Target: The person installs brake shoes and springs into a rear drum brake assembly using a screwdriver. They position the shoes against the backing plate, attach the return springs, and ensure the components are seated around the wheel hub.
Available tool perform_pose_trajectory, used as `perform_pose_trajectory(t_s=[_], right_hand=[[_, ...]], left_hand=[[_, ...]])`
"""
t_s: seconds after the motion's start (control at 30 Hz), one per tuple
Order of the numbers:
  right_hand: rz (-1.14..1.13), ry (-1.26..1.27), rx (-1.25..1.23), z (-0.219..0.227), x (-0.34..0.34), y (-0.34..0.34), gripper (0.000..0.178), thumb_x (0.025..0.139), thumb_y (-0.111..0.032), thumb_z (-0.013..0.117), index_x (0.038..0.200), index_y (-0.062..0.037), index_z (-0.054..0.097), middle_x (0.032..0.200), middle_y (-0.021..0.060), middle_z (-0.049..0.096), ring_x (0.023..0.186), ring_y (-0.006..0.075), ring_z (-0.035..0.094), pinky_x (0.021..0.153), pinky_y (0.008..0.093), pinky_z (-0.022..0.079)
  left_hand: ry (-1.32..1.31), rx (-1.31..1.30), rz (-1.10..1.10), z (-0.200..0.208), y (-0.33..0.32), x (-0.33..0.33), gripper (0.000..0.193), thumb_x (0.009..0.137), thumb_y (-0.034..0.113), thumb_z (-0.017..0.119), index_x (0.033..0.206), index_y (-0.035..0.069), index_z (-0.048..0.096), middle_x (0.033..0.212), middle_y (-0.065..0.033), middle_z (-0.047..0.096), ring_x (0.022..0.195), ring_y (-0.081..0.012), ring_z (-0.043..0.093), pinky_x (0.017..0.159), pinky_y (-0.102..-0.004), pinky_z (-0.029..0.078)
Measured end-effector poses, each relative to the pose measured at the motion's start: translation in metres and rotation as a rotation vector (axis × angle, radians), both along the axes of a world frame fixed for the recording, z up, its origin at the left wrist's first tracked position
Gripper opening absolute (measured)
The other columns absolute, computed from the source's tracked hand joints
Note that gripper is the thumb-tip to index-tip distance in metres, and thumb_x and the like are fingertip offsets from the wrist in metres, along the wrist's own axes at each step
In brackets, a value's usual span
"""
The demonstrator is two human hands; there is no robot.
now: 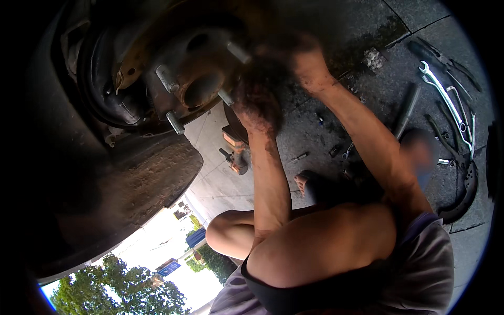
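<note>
A rusty wheel hub (pixel 185 100) with several bare metal studs faces me at the upper left. Beside its right edge is my left hand (pixel 257 110), blackened with grime, its fingers curled against a dark round part (pixel 234 125). Shadow hides most of that part, so I cannot make out its exact kind. My right hand (pixel 307 65) is raised further right and above the left one. Its dark fingers are smeared and sunk in shade; whether they hold anything cannot be seen. Left of the hub, a curved dark brake assembly (pixel 100 86) shows.
An orange and black power tool (pixel 237 161) lies on the ground beyond my left forearm. On the right are a long combination wrench (pixel 446 97), pliers (pixel 462 73), a metal pipe (pixel 408 111) and a curved brake shoe (pixel 466 195). A vehicle body panel (pixel 142 173) hangs lower left.
</note>
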State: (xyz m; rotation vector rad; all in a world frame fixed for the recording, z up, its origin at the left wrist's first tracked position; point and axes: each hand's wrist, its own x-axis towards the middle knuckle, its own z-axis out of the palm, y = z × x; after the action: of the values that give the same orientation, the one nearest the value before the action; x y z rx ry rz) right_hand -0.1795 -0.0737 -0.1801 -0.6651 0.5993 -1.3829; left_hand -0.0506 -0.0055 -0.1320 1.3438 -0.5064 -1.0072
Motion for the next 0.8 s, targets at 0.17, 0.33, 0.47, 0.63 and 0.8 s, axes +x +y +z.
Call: perform_pose_trajectory(t_s=[0.17,0.33,0.47,0.63,0.8], right_hand=[[-0.187,0.019,0.112,0.003,0.020,0.004,0.028,0.078,-0.019,0.083,0.095,-0.0003,0.069,0.089,0.0113,0.074,0.083,0.0160,0.071,0.077,0.0295,0.057],[-0.228,0.021,0.094,0.002,0.027,0.006,0.031,0.076,-0.023,0.084,0.094,-0.0018,0.069,0.091,0.0102,0.073,0.082,0.0192,0.072,0.077,0.0319,0.056],[-0.477,0.631,-0.260,-0.004,0.022,0.003,0.032,0.076,-0.027,0.083,0.092,-0.0028,0.070,0.090,0.0099,0.073,0.082,0.0233,0.072,0.078,0.0337,0.056],[-0.381,0.419,-0.122,0.001,0.018,0.003,0.029,0.078,-0.026,0.081,0.091,-0.0030,0.071,0.090,0.0107,0.073,0.083,0.0252,0.072,0.078,0.0344,0.056],[-0.371,0.418,-0.133,0.000,0.015,0.002,0.030,0.078,-0.026,0.081,0.094,-0.0036,0.070,0.091,0.0108,0.073,0.082,0.0256,0.072,0.077,0.0347,0.056]], left_hand=[[0.017,0.016,0.028,0.002,-0.001,-0.001,0.033,0.097,0.029,0.057,0.120,0.006,0.062,0.113,-0.0088,0.067,0.104,-0.0243,0.062,0.094,-0.0400,0.048],[-0.011,0.037,0.029,0.007,-0.005,-0.012,0.033,0.097,0.031,0.057,0.120,0.007,0.061,0.113,-0.0083,0.067,0.106,-0.0242,0.061,0.096,-0.0396,0.047],[-0.041,0.002,-0.031,0.007,-0.008,-0.014,0.034,0.096,0.030,0.057,0.120,0.007,0.060,0.117,-0.0088,0.065,0.110,-0.0243,0.059,0.099,-0.0397,0.046],[-0.102,0.013,-0.037,0.007,-0.006,-0.008,0.038,0.094,0.032,0.059,0.122,0.007,0.060,0.117,-0.0094,0.064,0.108,-0.0258,0.059,0.101,-0.0406,0.044],[-0.114,0.023,0.000,0.004,-0.007,-0.011,0.040,0.092,0.033,0.061,0.123,0.008,0.060,0.113,-0.0095,0.063,0.107,-0.0265,0.057,0.101,-0.0419,0.043]])
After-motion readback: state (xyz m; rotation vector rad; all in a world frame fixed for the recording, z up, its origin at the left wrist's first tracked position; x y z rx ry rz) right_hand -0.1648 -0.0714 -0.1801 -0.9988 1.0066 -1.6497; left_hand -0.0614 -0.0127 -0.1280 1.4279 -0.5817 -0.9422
